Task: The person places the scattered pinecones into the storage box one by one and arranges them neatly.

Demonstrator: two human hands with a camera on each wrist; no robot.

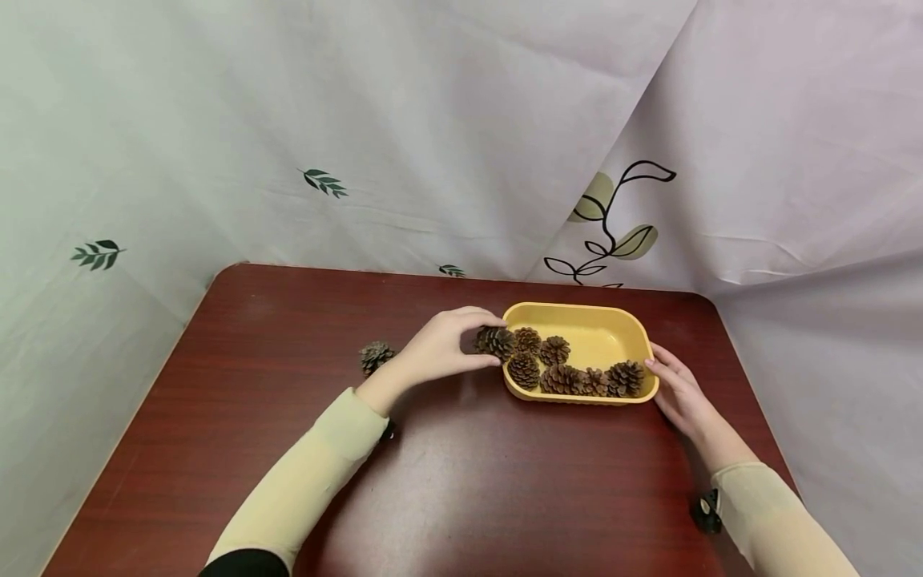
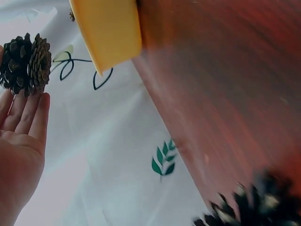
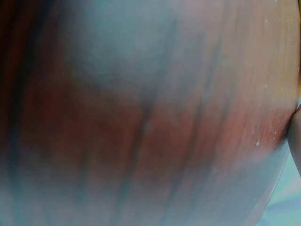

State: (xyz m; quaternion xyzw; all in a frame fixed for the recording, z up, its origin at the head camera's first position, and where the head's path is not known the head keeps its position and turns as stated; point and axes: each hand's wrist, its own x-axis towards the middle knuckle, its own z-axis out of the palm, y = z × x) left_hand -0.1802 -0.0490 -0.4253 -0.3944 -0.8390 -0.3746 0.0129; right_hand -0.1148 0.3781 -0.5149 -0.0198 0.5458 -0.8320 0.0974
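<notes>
My left hand (image 1: 449,344) holds a brown pine cone (image 1: 494,342) between thumb and fingers, right at the left rim of a yellow plastic basin (image 1: 577,308). In the left wrist view, that pine cone (image 2: 23,66) sits against the fingers of the left hand (image 2: 21,141), beside the basin's wall (image 2: 110,33). Several more pine cones (image 1: 562,378) lie inside the basin along its left and near sides. At the basin's right end, my right hand (image 1: 681,397) grips the rim, thumb on top. Only a sliver of a right finger (image 3: 295,136) shows in the right wrist view.
One loose pine cone (image 1: 376,357) lies on the dark red wooden table (image 1: 461,481), behind the left wrist. A pale cloth (image 1: 433,144) with leaf prints hangs along the table's back and sides.
</notes>
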